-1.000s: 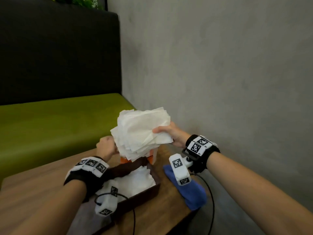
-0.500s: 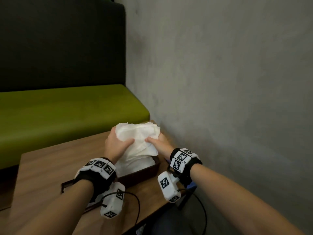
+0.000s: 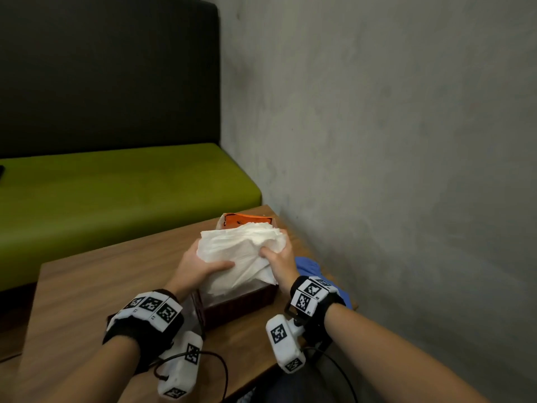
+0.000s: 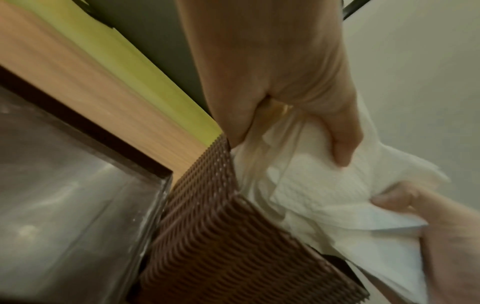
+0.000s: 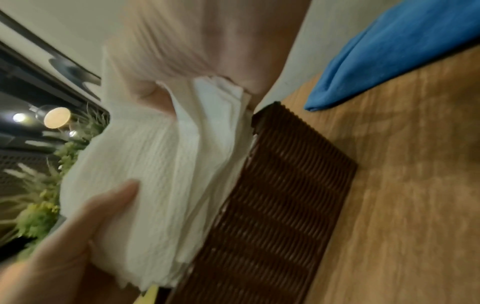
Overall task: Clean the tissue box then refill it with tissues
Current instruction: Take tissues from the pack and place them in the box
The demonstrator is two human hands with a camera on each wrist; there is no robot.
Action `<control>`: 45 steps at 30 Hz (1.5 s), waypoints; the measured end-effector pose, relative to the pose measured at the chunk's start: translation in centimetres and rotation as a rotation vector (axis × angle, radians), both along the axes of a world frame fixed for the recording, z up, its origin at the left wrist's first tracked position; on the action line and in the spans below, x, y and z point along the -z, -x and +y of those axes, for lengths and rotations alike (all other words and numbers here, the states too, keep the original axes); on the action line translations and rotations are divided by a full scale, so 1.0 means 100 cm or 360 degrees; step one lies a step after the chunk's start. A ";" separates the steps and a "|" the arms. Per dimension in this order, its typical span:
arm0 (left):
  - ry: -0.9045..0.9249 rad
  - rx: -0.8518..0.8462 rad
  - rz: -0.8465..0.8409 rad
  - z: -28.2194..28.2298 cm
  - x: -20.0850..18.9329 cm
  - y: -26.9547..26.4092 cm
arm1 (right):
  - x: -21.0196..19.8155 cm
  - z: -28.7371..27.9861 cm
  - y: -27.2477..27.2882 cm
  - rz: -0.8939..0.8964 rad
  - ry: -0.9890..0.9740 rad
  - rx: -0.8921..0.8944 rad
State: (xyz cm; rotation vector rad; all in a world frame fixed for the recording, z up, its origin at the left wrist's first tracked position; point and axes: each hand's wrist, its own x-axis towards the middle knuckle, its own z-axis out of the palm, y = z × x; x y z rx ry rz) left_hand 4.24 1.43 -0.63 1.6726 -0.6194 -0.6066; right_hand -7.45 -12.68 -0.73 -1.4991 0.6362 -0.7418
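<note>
A thick stack of white tissues [image 3: 241, 251] sits in the open top of the brown woven tissue box [image 3: 241, 308] on the wooden table [image 3: 87, 286]. My left hand [image 3: 200, 267] grips the stack's left side, thumb on top. My right hand [image 3: 279, 260] grips its right side, thumb pressed into the paper. In the left wrist view the tissues [image 4: 324, 197] bulge above the box's wall [image 4: 221, 246]. The right wrist view shows the tissues [image 5: 161, 164] hanging over the box's side [image 5: 280, 201]. The box's lid [image 4: 64, 185], clear with a dark frame, lies by the box.
An orange tissue packet [image 3: 247, 220] stands behind the box. A blue cloth [image 3: 308, 264] lies on the table's right edge, close to the grey wall [image 3: 406, 170]. A green bench [image 3: 116, 184] with a dark backrest runs behind the table.
Both hands have brought the tissue stack down from mid-air into the box. The left hand has come onto the stack's side.
</note>
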 end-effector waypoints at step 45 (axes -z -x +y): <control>0.0024 -0.0240 -0.0261 -0.009 -0.012 0.008 | -0.032 -0.009 -0.003 0.0454 0.0474 -0.0108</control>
